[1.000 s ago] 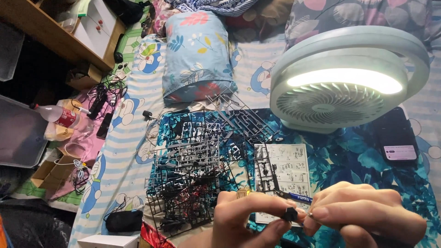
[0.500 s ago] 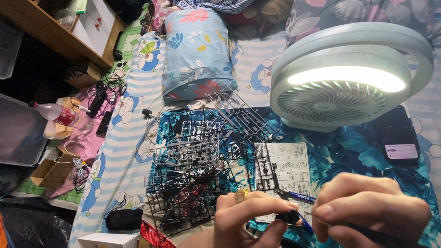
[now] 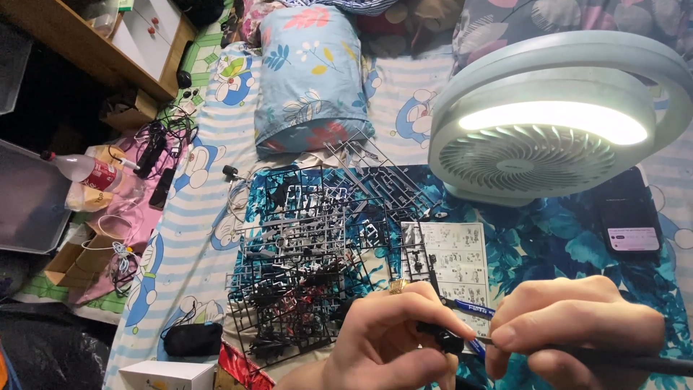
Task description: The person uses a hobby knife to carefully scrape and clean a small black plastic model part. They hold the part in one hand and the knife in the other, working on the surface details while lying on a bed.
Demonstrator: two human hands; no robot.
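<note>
My left hand (image 3: 390, 343) pinches a small black model part (image 3: 442, 337) between thumb and fingers at the bottom centre. My right hand (image 3: 577, 325) grips a thin dark tool (image 3: 613, 357) whose tip meets that part. A blue-handled tool (image 3: 473, 309) lies just behind my fingers. Beyond the hands lies a pile of black plastic part frames (image 3: 310, 253) on a blue floral cloth (image 3: 563, 231), with a printed instruction sheet (image 3: 456, 263) beside them.
A round pale fan with a lit ring (image 3: 556, 126) stands at the right. A dark phone (image 3: 629, 213) lies beside it. A floral pillow (image 3: 310, 79) is at the back. A plastic bottle (image 3: 83, 170), cables and boxes clutter the left floor.
My hands have drifted slightly right and lower while staying together on the small black part. The view shifted a little. Nothing else moved.
</note>
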